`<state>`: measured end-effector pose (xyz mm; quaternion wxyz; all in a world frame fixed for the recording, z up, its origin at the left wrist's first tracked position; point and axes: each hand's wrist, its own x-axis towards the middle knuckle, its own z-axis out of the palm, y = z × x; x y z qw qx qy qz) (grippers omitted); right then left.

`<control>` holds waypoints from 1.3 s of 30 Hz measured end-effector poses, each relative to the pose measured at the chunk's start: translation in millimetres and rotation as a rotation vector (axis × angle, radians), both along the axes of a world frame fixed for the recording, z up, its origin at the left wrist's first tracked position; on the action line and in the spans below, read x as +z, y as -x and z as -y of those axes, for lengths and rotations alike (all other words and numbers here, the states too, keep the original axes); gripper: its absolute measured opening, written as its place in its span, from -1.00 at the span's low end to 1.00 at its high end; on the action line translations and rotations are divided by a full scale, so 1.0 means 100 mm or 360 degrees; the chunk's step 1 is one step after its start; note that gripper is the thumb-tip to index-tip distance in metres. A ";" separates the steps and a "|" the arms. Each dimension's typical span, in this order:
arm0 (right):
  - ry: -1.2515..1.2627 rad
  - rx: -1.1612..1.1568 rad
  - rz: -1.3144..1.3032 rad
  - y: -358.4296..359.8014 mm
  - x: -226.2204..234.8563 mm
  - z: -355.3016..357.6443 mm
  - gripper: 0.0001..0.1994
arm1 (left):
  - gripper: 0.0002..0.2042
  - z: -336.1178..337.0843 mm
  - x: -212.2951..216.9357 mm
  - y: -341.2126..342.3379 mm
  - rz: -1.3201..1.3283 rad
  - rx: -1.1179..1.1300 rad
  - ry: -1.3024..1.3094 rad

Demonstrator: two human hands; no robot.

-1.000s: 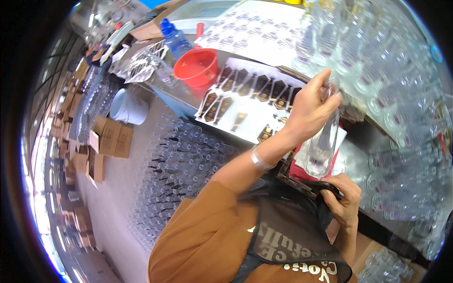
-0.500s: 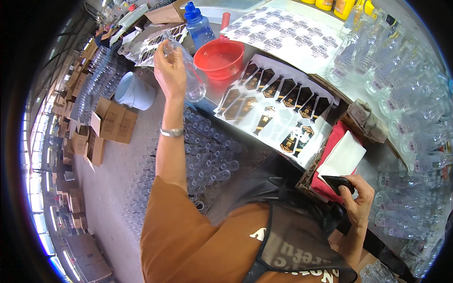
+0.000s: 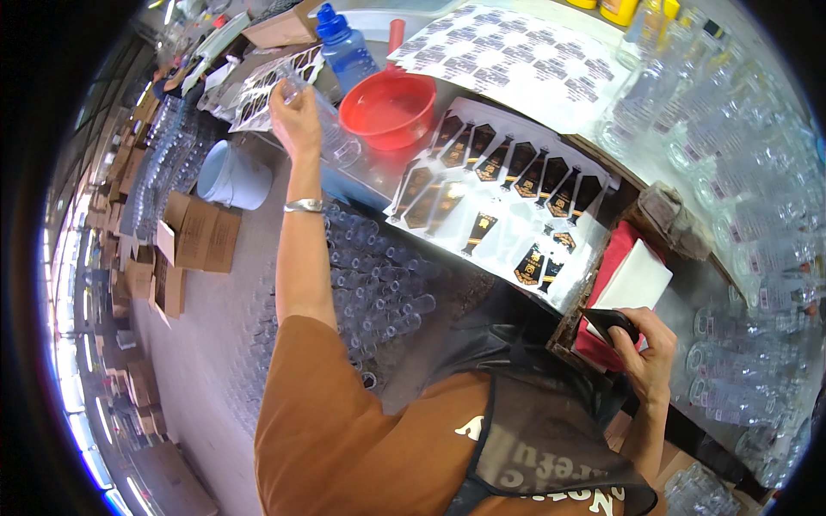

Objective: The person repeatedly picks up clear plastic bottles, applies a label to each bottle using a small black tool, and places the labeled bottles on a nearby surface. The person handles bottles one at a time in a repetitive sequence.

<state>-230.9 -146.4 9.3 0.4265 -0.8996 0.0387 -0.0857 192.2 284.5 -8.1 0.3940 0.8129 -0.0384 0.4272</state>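
Observation:
My left hand (image 3: 297, 125) is closed on the neck of a clear glass bottle (image 3: 335, 142), held tilted beside the red basin (image 3: 387, 116) with its base toward the table. In my right hand (image 3: 651, 348) is a flat black scraper (image 3: 615, 325), gripped between thumb and fingers. The scraper's edge is close to a folded white cloth (image 3: 637, 279), which lies on a red cloth (image 3: 613, 258); I cannot tell whether they touch. Between my hands, a sheet of black and gold decals (image 3: 482, 228) lies on the table, with some bare spots on it.
Printed bottles (image 3: 731, 181) crowd the right side. A printed sheet (image 3: 516, 56) and a blue plastic bottle (image 3: 346, 52) are at the back. Many glass bottles (image 3: 379, 284) stand on the floor, near a white bucket (image 3: 237, 176) and cardboard boxes (image 3: 202, 232). A grey rag (image 3: 671, 215) lies on a ledge.
My left hand and the glass bottle have moved slightly up and left, and the bottle tilts more. My right hand has shifted a little with the scraper. The view has turned slightly.

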 end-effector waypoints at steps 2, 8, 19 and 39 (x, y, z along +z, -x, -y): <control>-0.0047 -0.0034 0.0153 -0.03 -0.08 -0.07 -0.75 | -0.40 0.00 0.10 0.06 -0.0175 0.0183 -0.0150; -0.0503 -0.0137 0.0177 0.12 -0.10 0.09 -0.75 | -0.54 -0.04 0.46 0.44 0.0710 0.0352 -0.1046; 0.0541 -0.2256 0.0978 2.75 0.90 0.85 -0.89 | -0.57 3.21 -0.05 2.38 -0.0054 -0.1671 0.0197; 0.0179 -0.1627 0.0379 2.80 0.96 1.06 -0.62 | -0.52 3.78 -0.02 3.48 -0.0781 -0.2641 -0.0185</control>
